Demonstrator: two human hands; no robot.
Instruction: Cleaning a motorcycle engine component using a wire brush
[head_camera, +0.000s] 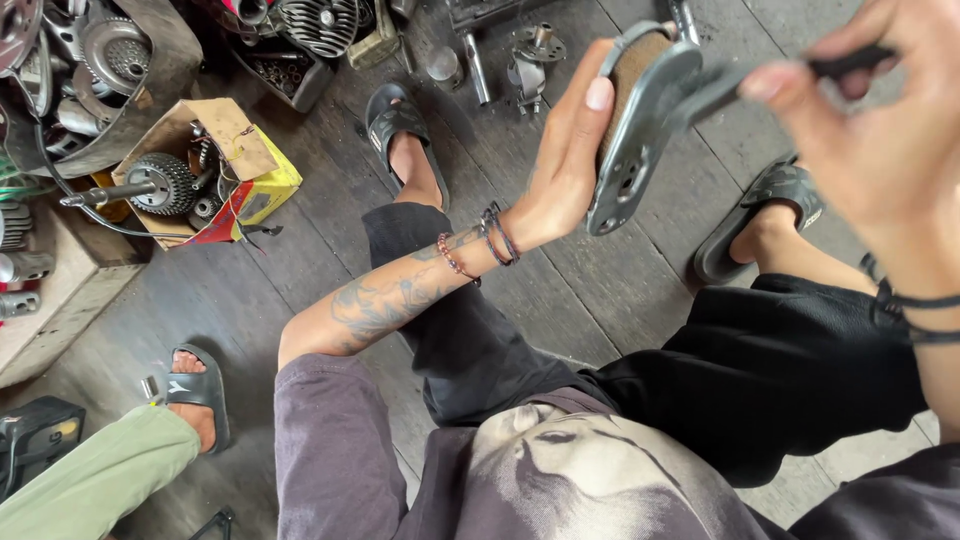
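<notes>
Fingers of the left hand (565, 165) are wrapped around the back edge of a curved metal brake shoe (640, 120), so the grip is closed on it and the part is held up in the air above the floor (560, 290), tilted with its flat grey web and bolt holes turned toward the camera, apparently so that this face can be worked on. A brown lining is seen along its outer curve. The right hand (880, 130) is pressed together in a pinch on a thin dark tool (790, 75), whose flat end is laid against the upper part of the shoe; the exact contact is blurred. Beaded bracelets are worn on the left wrist. Below, black sandals are planted apart on the dark planks. Toward the floor's upper left corner a torn cardboard box (225, 165) of engine parts is kept within reach. Another person's green trouser leg (100, 475) is seen at the lower left.
</notes>
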